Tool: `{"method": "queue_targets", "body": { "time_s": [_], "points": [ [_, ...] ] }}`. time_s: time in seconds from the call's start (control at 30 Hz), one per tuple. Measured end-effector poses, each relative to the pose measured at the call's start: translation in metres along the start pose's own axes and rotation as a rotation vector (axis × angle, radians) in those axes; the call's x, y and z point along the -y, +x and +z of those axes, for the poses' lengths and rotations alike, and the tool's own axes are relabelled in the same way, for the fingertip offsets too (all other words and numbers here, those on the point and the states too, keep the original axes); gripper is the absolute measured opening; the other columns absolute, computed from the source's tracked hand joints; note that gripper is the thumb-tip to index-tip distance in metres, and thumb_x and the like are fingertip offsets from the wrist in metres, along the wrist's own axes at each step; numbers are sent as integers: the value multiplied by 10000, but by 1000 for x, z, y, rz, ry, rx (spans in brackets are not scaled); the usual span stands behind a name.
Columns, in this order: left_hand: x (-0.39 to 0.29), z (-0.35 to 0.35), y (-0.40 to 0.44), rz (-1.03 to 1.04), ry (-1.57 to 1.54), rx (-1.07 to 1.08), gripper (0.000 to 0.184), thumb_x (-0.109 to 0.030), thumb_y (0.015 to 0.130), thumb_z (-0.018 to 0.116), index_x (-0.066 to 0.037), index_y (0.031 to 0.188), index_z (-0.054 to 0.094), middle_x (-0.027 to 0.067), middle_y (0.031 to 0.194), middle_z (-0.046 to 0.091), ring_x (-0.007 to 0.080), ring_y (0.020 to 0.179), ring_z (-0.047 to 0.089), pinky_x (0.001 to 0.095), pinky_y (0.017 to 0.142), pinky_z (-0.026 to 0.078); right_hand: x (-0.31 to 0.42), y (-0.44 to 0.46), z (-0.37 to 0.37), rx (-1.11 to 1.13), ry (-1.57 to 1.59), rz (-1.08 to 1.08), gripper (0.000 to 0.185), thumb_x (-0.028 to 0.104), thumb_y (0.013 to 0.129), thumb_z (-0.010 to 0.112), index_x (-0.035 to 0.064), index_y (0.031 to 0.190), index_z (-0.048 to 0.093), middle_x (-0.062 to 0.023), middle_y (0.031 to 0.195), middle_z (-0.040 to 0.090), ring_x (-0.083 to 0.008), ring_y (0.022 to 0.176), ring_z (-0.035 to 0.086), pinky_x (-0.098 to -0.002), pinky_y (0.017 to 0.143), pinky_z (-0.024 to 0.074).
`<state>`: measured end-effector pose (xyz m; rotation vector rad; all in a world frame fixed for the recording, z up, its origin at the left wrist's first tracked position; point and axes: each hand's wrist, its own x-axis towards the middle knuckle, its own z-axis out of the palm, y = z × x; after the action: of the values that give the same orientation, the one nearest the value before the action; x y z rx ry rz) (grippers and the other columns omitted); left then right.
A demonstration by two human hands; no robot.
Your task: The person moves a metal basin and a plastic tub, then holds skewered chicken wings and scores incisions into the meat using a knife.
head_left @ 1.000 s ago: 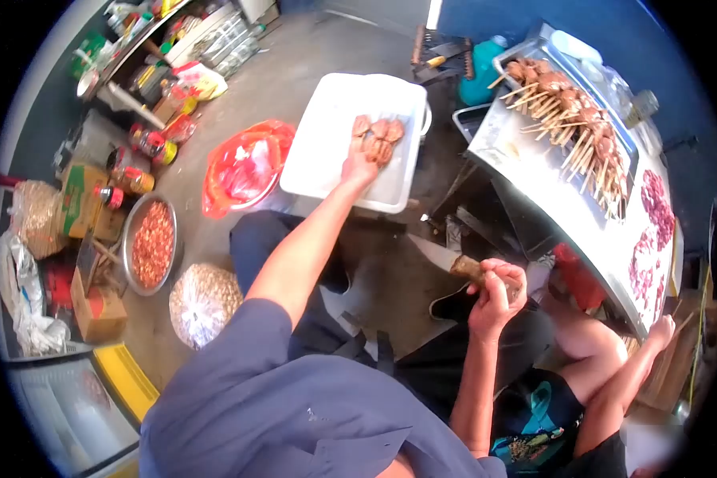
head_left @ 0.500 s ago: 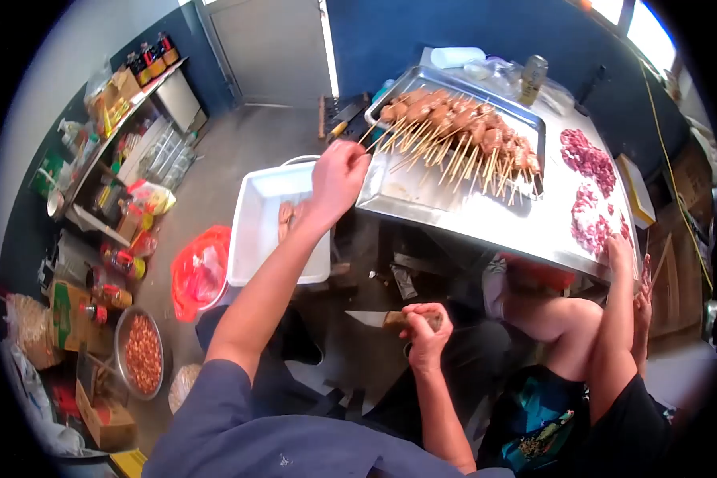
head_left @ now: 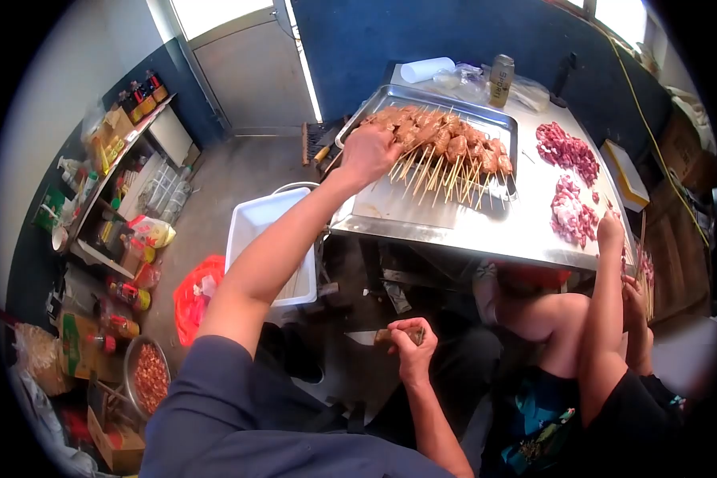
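My left hand (head_left: 371, 153) reaches over the near left edge of the metal tray (head_left: 508, 119). Its fingers are curled closed at the left end of a pile of meat skewers (head_left: 454, 143), apparently around one skewer; the fingertips are partly hidden. The bamboo sticks point toward me, with brown coated meat at their far ends. Low in front of my lap, my right hand (head_left: 414, 350) is wrapped around the wooden handle of a knife (head_left: 362, 338), whose blade points left.
Raw meat heaps (head_left: 567, 151) lie on the metal table (head_left: 422, 219) near a can (head_left: 500, 80). A co-worker's hand (head_left: 611, 231) is at the right edge; the other holds skewers. A white tub (head_left: 251, 227), red bag (head_left: 190, 299) and bowl (head_left: 130, 362) stand on the left.
My left hand has moved slightly right, onto the left end of the skewer pile. My right hand still holds the knife. The view has shifted, and my arm now covers the tub's meat pieces.
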<state>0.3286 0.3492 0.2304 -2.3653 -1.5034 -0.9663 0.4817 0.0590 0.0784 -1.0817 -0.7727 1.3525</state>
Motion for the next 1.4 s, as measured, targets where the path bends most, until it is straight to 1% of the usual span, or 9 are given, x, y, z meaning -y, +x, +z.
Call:
{"method": "queue_targets", "body": {
  "time_s": [0.1, 0.43, 0.5, 0.53, 0.57, 0.73, 0.9, 1.03, 1.4],
  "points": [
    [-9, 9, 0, -60, -23, 161, 267, -291, 781, 626, -26, 755, 646, 175, 824, 632, 346, 832, 618, 448, 710, 490, 4, -1, 4, -6, 39, 33, 108, -35, 778, 620, 16, 850, 557, -101, 836, 673, -100, 602, 573, -219, 476, 469],
    [1, 9, 13, 59, -13, -63, 140, -169, 822, 577, -43, 881, 596, 197, 760, 625, 372, 735, 618, 445, 636, 484, 0, -1, 0, 6, -39, 28, 99, -24, 784, 620, 20, 846, 556, -90, 835, 670, -95, 594, 567, -217, 463, 461],
    [-2, -8, 14, 9, -58, -143, 112, -133, 870, 537, -29, 902, 563, 172, 732, 641, 306, 623, 637, 392, 535, 489, 2, -1, 2, -9, -56, 35, 65, 13, 788, 622, 11, 846, 591, -58, 800, 661, -82, 566, 560, -214, 483, 455],
    [-6, -22, 7, -305, -581, 100, 84, -101, 913, 484, -26, 908, 522, 124, 695, 646, 187, 530, 633, 307, 413, 450, 2, -2, 2, -10, -56, 39, 65, 13, 788, 622, 11, 846, 591, -58, 800, 661, -82, 566, 560, -214, 483, 455],
    [-8, -33, 1, -418, -786, 145, 66, -86, 931, 449, -51, 920, 504, 79, 681, 635, 72, 483, 565, 230, 352, 378, 1, -2, 1, -3, -51, 35, 75, -1, 789, 617, 15, 848, 573, -76, 823, 664, -88, 575, 559, -216, 470, 455],
    [-8, -66, -68, -532, -1018, 70, 78, -141, 957, 494, -83, 907, 506, 5, 612, 538, 34, 418, 353, 201, 369, 244, 3, -3, 2, -1, -36, 27, 69, 22, 788, 616, 21, 846, 580, -63, 819, 663, -85, 567, 558, -213, 478, 458],
    [-22, -75, -193, -749, -998, 93, 165, -203, 973, 514, -78, 889, 582, -31, 631, 496, 38, 514, 406, 195, 449, 319, -1, -3, 2, 8, 0, 11, 77, 15, 792, 616, 21, 852, 569, -80, 855, 672, -89, 605, 573, -213, 482, 472],
    [-49, -64, -263, -868, -1168, 66, 74, -130, 943, 555, -88, 994, 588, -37, 696, 510, 37, 583, 436, 187, 496, 336, -3, -5, 3, 27, 6, 22, 101, -17, 785, 613, 27, 861, 564, -93, 861, 667, -101, 643, 586, -213, 476, 471],
    [-67, -20, -277, -955, -1283, 156, 140, -99, 935, 514, -10, 1039, 543, 32, 692, 562, 66, 465, 483, 199, 426, 364, 39, -19, -1, -129, -18, -205, 87, -50, 809, 603, 19, 859, 582, -87, 883, 664, -90, 608, 553, -214, 486, 470]
  ]
}}
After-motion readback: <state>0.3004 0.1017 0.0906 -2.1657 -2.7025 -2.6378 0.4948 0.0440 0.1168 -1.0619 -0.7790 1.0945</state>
